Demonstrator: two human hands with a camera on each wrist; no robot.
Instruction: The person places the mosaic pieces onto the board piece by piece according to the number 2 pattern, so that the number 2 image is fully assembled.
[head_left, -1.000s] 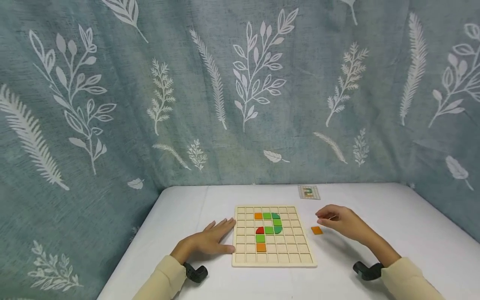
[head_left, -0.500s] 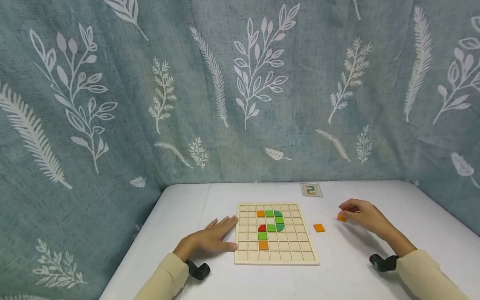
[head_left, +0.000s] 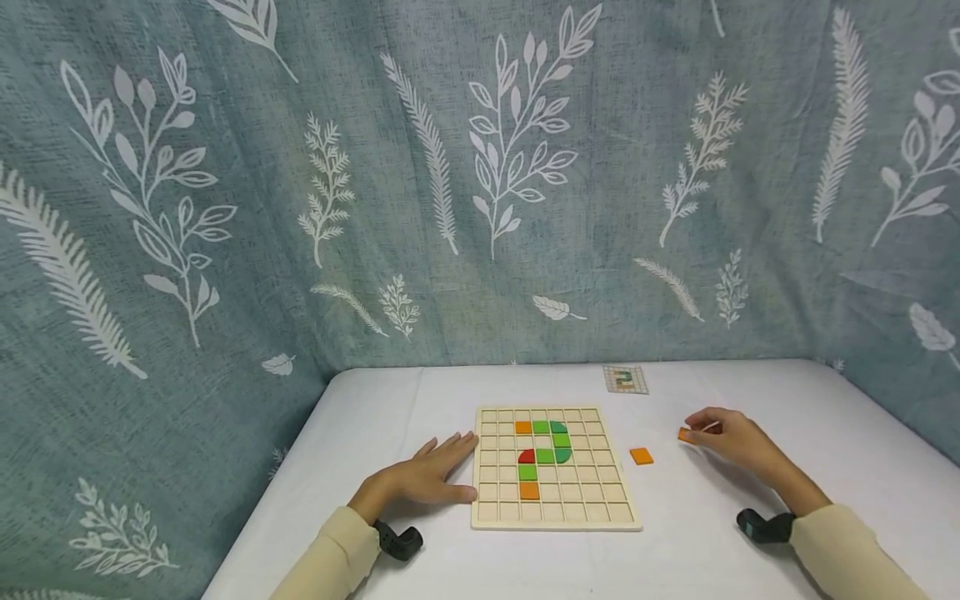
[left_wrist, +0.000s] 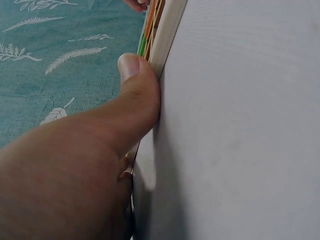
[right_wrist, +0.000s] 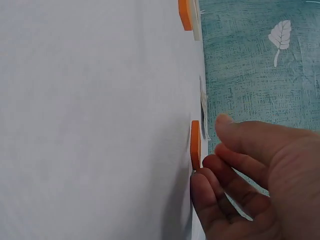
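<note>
My left hand point(head_left: 427, 477) lies with spread fingers along the left edge of the wooden grid board point(head_left: 600, 527); its thumb point(left_wrist: 137, 82) presses against the board's side in the left wrist view. Over on the right, my right hand point(head_left: 731, 437) reaches low over the cloth at an orange square tile point(head_left: 684, 434). In the right wrist view that tile point(right_wrist: 195, 145) lies flat, fingertips right at its near edge, while the thumb point(right_wrist: 235, 131) stands apart above it. Another orange tile point(head_left: 641, 456) lies between this hand and the board.
On the board, orange, green and red tiles point(head_left: 528, 457) form a hooked figure. A small pattern card point(head_left: 626, 380) with a similar figure lies near the table's back edge. Behind the white-covered table point(head_left: 420, 392) hangs a teal leaf-print curtain point(head_left: 450, 208).
My right hand has moved right, away from the tile beside the board, to the second orange tile, and its thumb has drawn off it. The left hand stays at the board.
</note>
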